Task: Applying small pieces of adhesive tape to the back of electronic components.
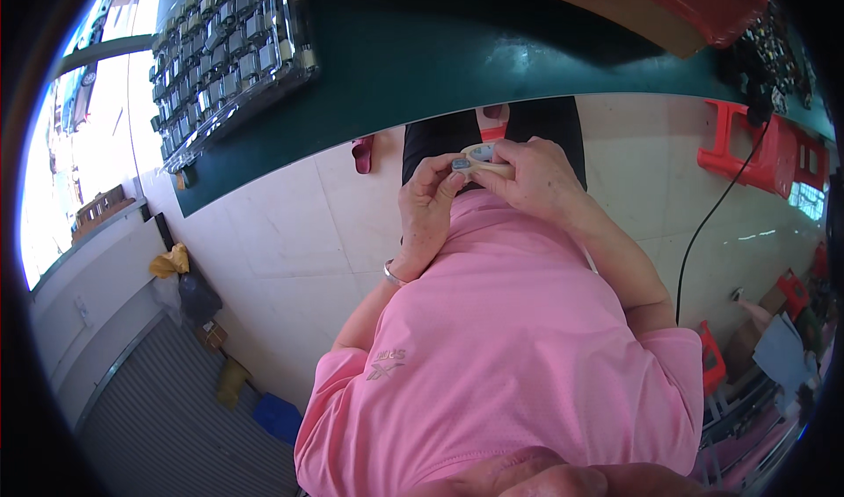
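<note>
Both my hands are raised in front of my pink shirt, just below the edge of the green table [422, 57]. My right hand [538, 179] grips a small beige roll of tape [485, 156]. My left hand [429, 205], with a metal bracelet on the wrist, pinches a small grey-blue part [461, 164] against the roll's left side. The fingers hide most of both things.
A clear tray [230, 44] with several small grey parts lies at the table's left end. A red plastic stool [749, 149] and a black cable [710, 226] are on the tiled floor to the right. A blue box [278, 414] and a yellow bag [170, 260] lie at the left.
</note>
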